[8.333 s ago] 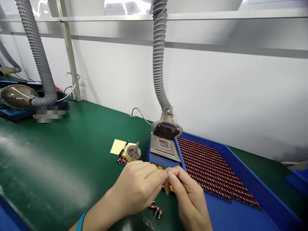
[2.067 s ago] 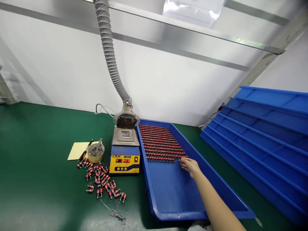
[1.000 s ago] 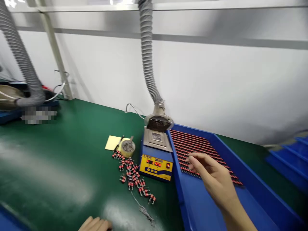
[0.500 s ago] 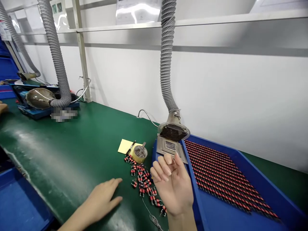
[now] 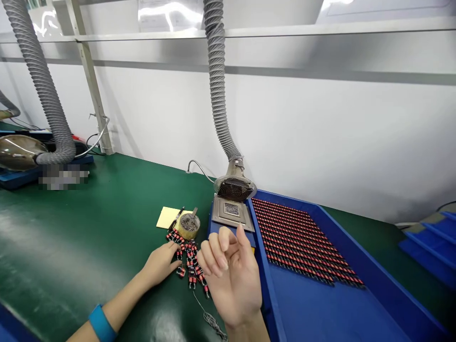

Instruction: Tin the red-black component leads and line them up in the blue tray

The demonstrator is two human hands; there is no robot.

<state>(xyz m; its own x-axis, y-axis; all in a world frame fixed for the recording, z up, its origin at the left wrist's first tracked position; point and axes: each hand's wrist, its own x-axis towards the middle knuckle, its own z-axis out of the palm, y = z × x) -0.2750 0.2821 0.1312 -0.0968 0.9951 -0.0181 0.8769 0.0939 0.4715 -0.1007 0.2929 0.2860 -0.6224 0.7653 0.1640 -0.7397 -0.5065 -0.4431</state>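
Small red-and-black parts with metal prongs (image 5: 192, 266) lie in a loose heap on the green bench. At the heap's left edge is my left hand (image 5: 161, 263), thumb and fingers apart around a few parts; I cannot tell whether it touches them. My right hand (image 5: 233, 275) is raised with the palm turned up between the heap and a big blue tray (image 5: 295, 304). Its fingers curl loosely, the thumb stands apart, and no object shows in the palm. Dense rows of similar red-and-black parts (image 5: 299, 240) fill the tray's far portion.
Behind my right hand sits a metal plate device (image 5: 233, 211) under a fume hood (image 5: 235, 187) on a grey hose. A round tub (image 5: 188, 227) with a scoop stands beside a yellow note (image 5: 167, 217) and pen. A thin cable (image 5: 212, 320) lies in front. Blue stacked trays (image 5: 432, 247) are at right.
My view has swung to the right, bringing the stacked trays into sight. My left hand has moved in to the heap's edge. My right hand keeps its curled, palm-up pose.
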